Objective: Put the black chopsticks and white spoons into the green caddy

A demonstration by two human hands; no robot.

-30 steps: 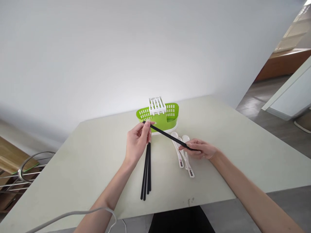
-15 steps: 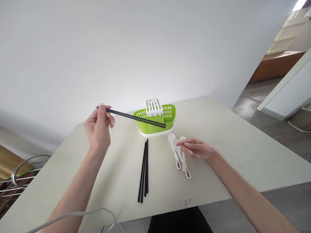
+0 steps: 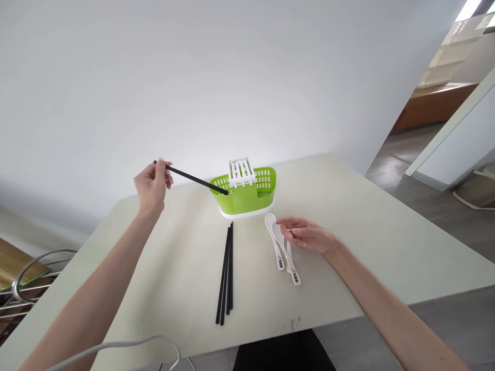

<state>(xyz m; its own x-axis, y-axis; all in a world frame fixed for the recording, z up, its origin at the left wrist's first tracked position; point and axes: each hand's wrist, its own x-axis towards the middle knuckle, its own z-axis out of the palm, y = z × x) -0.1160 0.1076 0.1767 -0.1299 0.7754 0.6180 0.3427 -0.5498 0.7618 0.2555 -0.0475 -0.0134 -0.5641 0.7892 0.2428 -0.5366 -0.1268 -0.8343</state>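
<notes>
My left hand [image 3: 151,184] is raised at the left, its fingers closed around the thick end of a pair of black chopsticks [image 3: 189,176]. Their thin ends point right and slightly down, overlapping the left part of the green basket [image 3: 245,202]; whether they touch it I cannot tell. A white slotted rack [image 3: 242,172] sits across the basket's middle. Over the white spoons [image 3: 290,265] hovers my right hand [image 3: 307,237], fingers loosely bent and apart, hiding part of the bowls. Contact with the spoons is unclear. Several black chopsticks [image 3: 224,278] lie left of the spoons.
The pale table [image 3: 367,226] stands against a white wall [image 3: 193,77]. A grey cable [image 3: 135,340] crosses the front left near my forearm. Beside the table at left is a metal rack [image 3: 34,278] with a wooden board [image 3: 19,263].
The held chopsticks have drawn back to the left, their tips going from the basket's right side to its left part. My right hand has shifted slightly left over the spoons.
</notes>
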